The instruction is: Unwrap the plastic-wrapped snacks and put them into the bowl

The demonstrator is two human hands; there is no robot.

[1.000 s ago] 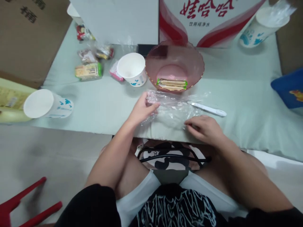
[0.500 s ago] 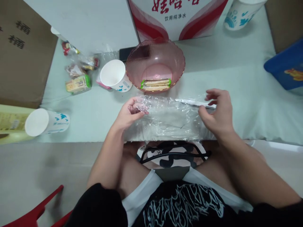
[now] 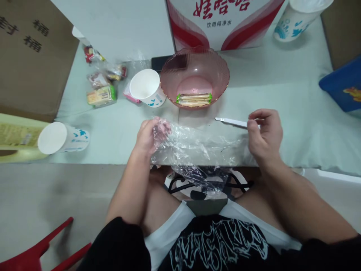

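Pale green cloth [image 3: 296, 90] covers the table, and at its far side stands a white and red box [image 3: 222, 24] next to a plain white panel [image 3: 118, 30]. Brown cardboard [image 3: 34, 75] rises at the left, and a blue container [image 3: 342, 84] is at the right edge.

Near the front of the table is the clear plastic film [image 3: 194, 143], crumpled and shiny, with one part of it hanging over the table edge above the person's lap. The left hand [image 3: 146, 137] grasps the left end of this film, with the fingers closed and bunched around it. The right hand [image 3: 266, 135] is at the other side, its fingers curled and its thumb in front of the handle of a slim white knife [image 3: 232, 122] (the far end of the handle is covered by the hand). I cannot tell if these fingers grip the knife, or the edge of the film, or only pass above them.

Behind the film stands a pink transparent bowl [image 3: 216, 71], in which several thin sticks [image 3: 194, 99] with green ends lie side by side. A white paper cup [image 3: 155, 98] is just beside the bowl, on its left, and some wrapped snacks [image 3: 101, 96] lie farther to the left. Another paper cup [image 3: 76, 140] is close to a yellow container [image 3: 22, 137].
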